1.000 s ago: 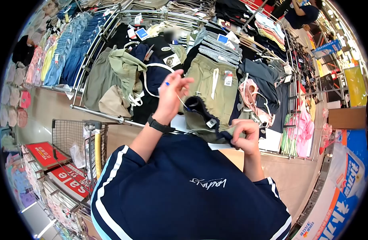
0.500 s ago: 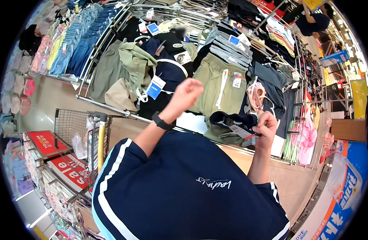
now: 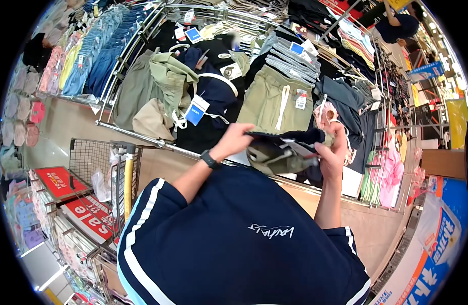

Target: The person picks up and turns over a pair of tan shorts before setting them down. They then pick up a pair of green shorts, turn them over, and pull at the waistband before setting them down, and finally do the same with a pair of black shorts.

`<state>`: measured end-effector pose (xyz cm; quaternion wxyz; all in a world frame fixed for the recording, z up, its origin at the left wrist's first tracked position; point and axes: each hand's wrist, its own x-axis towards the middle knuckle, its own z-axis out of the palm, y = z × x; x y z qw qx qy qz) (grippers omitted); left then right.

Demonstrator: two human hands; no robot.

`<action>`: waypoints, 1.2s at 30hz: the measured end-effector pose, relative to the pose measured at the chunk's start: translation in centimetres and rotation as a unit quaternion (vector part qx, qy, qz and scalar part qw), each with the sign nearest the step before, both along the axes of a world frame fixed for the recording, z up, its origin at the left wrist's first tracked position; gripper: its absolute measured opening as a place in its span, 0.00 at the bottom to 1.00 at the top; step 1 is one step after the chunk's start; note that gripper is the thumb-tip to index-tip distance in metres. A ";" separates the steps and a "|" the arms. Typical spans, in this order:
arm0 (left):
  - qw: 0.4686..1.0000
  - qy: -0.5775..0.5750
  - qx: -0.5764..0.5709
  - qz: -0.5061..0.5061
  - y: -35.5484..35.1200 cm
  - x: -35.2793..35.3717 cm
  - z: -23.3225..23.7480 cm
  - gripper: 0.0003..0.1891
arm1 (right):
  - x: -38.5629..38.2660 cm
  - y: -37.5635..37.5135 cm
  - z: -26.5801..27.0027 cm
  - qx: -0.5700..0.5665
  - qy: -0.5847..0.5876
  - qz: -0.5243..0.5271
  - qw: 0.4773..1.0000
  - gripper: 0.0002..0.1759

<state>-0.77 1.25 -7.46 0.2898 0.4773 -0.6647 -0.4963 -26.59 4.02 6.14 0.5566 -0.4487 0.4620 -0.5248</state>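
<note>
Between my two hands hangs a pair of olive pants with a dark navy waistband, blurred by motion. My left hand, below a black wristband, grips one end of the waistband. At the other end, my right hand pinches the waistband between thumb and fingers. A white tag inside the garment is smeared. Just beyond them lie folded olive drawstring pants with a price tag. Behind my right hand is a pink item with pale cords.
A metal-railed display holds stacks of folded clothes, including grey striped ones. At the left stand a wire shopping cart and red sale signs. Hanging jeans fill the far left. Another person is at the upper right.
My left hand has come down and right from the air and taken hold of the waistband. The waistband is now stretched between both hands, and my right hand has risen slightly.
</note>
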 end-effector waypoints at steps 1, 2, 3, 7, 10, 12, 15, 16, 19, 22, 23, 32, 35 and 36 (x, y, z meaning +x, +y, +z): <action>0.995 0.066 -0.034 0.064 -0.4 0.4 -0.8 0.10 | -0.2 0.0 -0.3 0.026 0.048 -0.018 0.998 0.22; 0.989 0.119 -0.032 0.081 -0.7 1.0 -1.5 0.10 | -0.9 -0.3 -1.5 0.007 0.134 -0.018 0.991 0.21; 0.985 0.150 0.034 0.083 -0.7 1.7 -0.1 0.09 | -1.6 -0.8 -2.8 -0.012 0.218 -0.017 0.976 0.21; 0.992 0.098 0.026 0.072 -0.9 3.0 1.7 0.07 | -0.5 -0.9 -4.1 0.028 0.247 -0.029 0.968 0.11; 0.992 0.108 0.022 0.066 -1.0 3.5 2.0 0.07 | -0.4 -1.1 -5.4 0.033 0.252 -0.037 0.966 0.08; 0.984 0.151 0.038 0.083 -1.2 3.5 1.6 0.07 | -0.3 -1.3 -5.9 0.000 0.239 -0.040 0.970 0.08; 0.986 0.142 0.025 0.087 -1.6 3.9 1.1 0.05 | -0.2 -1.3 -5.9 -0.001 0.218 -0.037 0.975 0.07; 0.987 0.131 0.021 0.086 -1.7 4.1 1.2 0.05 | -0.2 -1.2 -5.7 0.007 0.211 -0.035 0.977 0.06; 0.990 0.114 0.018 0.083 -1.8 4.5 0.7 0.06 | 0.1 -1.2 -5.4 -0.008 0.256 -0.033 0.966 0.07; 0.985 0.131 -0.014 0.111 -1.3 4.3 1.2 0.06 | -0.1 -1.3 -6.1 -0.029 0.242 -0.030 0.969 0.08; 0.982 0.141 -0.030 0.125 -1.0 4.1 1.6 0.07 | -0.3 -1.3 -6.2 -0.039 0.242 -0.024 0.969 0.08; 0.931 0.323 0.111 0.130 -0.5 2.3 2.5 0.10 | 0.5 -0.7 -5.1 0.005 0.098 0.009 0.995 0.10; 0.910 0.366 0.172 0.088 0.5 0.6 3.9 0.13 | 2.2 -0.5 -6.5 -0.035 0.177 0.091 0.979 0.25; 0.925 0.333 0.172 0.052 0.9 0.0 4.2 0.14 | 3.3 -0.2 -6.3 -0.007 0.187 0.130 0.974 0.30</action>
